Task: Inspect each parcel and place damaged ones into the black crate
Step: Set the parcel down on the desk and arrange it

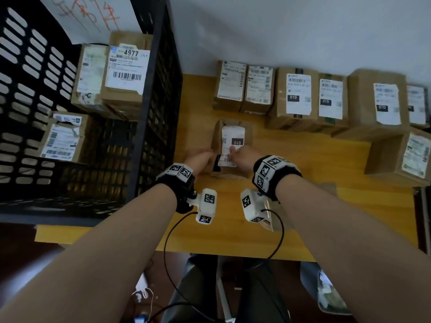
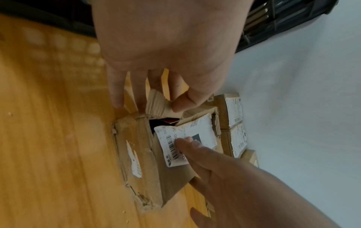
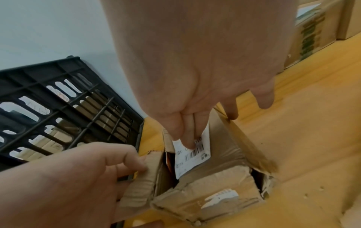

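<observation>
A small torn cardboard parcel (image 1: 248,136) lies on the wooden table (image 1: 326,164), just right of the black crate (image 1: 151,113). Its near end is crushed and ripped open (image 3: 215,192), and something dark shows through a gap (image 2: 156,123). My left hand (image 2: 162,100) pinches a torn cardboard flap (image 3: 148,169) at the parcel's left side. My right hand (image 3: 189,138) presses straight fingers on the loose white label (image 2: 201,131) with its barcode. In the head view the left hand (image 1: 203,157) and the right hand (image 1: 235,152) meet at the parcel's near end.
Three labelled parcels (image 1: 126,71) lie inside the crate. A row of several brown parcels (image 1: 298,94) lines the table's back edge against the wall, and another parcel (image 1: 401,157) stands at the right. Bare table lies in front of the torn parcel.
</observation>
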Demonstrator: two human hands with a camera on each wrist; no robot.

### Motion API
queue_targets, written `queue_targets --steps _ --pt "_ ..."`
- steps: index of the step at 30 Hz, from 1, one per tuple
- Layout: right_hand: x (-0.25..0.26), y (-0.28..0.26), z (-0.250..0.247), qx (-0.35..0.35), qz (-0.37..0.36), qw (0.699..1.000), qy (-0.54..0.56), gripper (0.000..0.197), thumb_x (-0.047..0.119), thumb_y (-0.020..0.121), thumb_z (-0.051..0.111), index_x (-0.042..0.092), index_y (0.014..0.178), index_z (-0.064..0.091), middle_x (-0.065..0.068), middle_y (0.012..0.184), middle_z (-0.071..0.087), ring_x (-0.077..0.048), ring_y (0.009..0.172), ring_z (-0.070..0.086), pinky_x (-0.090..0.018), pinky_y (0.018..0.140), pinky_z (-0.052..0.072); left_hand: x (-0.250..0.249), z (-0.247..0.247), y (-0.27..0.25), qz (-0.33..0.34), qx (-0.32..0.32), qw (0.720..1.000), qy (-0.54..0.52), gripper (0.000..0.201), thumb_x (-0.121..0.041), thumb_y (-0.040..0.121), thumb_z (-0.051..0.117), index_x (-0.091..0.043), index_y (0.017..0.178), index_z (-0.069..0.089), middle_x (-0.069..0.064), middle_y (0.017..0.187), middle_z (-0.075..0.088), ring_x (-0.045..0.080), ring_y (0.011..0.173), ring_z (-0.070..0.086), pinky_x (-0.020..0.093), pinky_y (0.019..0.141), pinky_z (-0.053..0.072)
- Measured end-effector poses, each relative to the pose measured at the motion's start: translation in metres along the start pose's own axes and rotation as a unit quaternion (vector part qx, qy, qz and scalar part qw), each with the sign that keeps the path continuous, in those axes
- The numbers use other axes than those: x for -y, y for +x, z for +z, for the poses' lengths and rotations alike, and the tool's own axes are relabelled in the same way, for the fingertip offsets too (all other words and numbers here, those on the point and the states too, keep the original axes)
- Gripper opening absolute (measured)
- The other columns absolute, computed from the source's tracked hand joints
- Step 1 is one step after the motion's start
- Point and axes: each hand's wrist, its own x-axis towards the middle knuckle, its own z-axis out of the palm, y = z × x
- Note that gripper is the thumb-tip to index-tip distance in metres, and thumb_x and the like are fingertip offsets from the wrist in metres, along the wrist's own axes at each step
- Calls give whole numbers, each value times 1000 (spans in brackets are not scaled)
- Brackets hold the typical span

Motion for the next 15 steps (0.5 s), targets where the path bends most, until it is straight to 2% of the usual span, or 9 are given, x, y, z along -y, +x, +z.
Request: queue_targets --steps 4,6,8,10,11,13,14,15 --pt "1 -3 1 -2 -8 999 -39 45 34 113 27 5 139 51 -22 127 63 -37 118 60 -45 102 49 2 0 1 4 -11 1000 3 22 -9 96 62 -27 104 70 0 102 64 21 102 60 42 103 54" --pt "-1 -3 2 -5 -11 999 -45 47 36 113 26 6 139 51 -19 121 63 -36 117 61 -45 101 49 2 0 -1 0 -7 1000 4 21 -9 96 61 -29 97 68 0 104 64 23 106 60 46 105 53" --pt "-5 -3 3 -8 -16 1000 -9 50 40 112 28 6 133 58 -20 121 67 -35 112 63 -44 98 51 2 0 -2 -4 -5 1000 4 23 -9 96 60 -31 93 67 3 109 66 26 112 61 48 106 53" --pt "-12 -3 1 -25 -22 995 92 49 42 110 39 7 122 70 -15 118 71 -28 102 67 -38 88 52 1 -1 -3 0 -9 1000 7 24 -8 97 58 -30 96 67 5 113 67 27 117 60 50 105 52" --pt "-15 -4 -1 -38 -29 986 159 41 40 108 47 9 116 74 -10 116 72 -24 100 66 -34 83 50 0 -1 -4 2 -10 1000 7 23 -8 98 58 -29 101 67 4 112 66 27 117 60 51 105 53" --pt "-20 -7 -8 -106 -25 952 286 23 30 103 58 17 100 77 -1 108 72 -18 97 64 -31 83 49 -1 -1 -4 2 -10 1000 4 25 -8 98 57 -25 113 67 1 104 64 27 115 59 52 105 52" --pt "-22 -8 -12 -155 -9 928 338 22 26 103 56 18 94 75 -3 105 73 -20 95 65 -35 84 52 -1 -1 -4 2 -10 1000 -1 28 -8 98 57 -24 119 66 -1 102 63 27 115 58 52 106 52" --pt "-27 -5 -16 -196 14 903 382 24 23 103 52 15 97 74 -8 107 73 -25 94 68 -40 85 56 -2 0 -5 0 -9 1000 -5 29 -8 97 59 -25 120 66 -1 103 63 27 115 58 53 106 52"
